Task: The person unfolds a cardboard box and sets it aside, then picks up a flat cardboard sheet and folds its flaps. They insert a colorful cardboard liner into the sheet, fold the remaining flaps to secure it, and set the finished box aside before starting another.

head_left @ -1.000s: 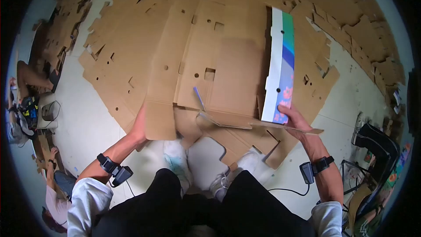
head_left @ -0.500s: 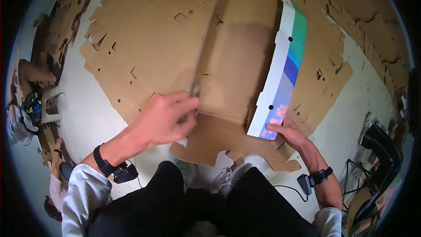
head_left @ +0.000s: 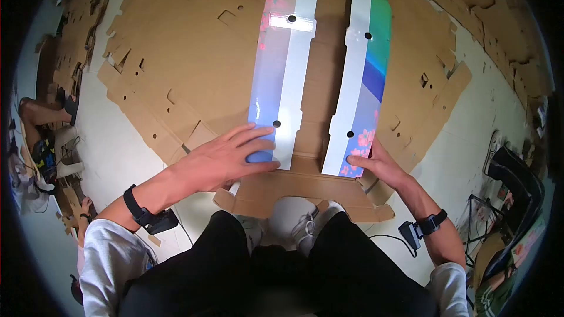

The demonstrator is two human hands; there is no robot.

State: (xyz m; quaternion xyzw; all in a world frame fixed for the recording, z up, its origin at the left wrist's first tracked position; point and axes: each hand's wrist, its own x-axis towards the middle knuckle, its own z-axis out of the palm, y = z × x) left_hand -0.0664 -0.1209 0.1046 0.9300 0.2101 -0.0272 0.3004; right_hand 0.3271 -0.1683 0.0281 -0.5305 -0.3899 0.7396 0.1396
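Before me is a partly folded cardboard box (head_left: pixel 320 82), its brown inside facing up. Its left side panel (head_left: pixel 271 76) is folded up and over, showing pink, lilac and blue print, a white strip and black round holes. The right side panel (head_left: pixel 376 76) stands folded likewise, printed green, blue and pink with flowers. My left hand (head_left: pixel 214 157) rests on the near end of the left panel, fingers spread. With the thumb on top and the fingers hidden behind, my right hand (head_left: pixel 382 165) grips the near end of the right panel. A brown end flap (head_left: pixel 294 195) lies flat towards my feet.
Large flattened cardboard sheets (head_left: pixel 194 53) with cut slots cover the floor under and around the box. My shoes (head_left: pixel 305 229) are close to the end flap. A black chair (head_left: pixel 511 199) stands at the right; another person's leg (head_left: pixel 47 111) shows at the left.
The left side panel has come up and folded inward, its printed face now showing. My left hand has gone from closed fingers to spread on it. My right hand keeps its grip.
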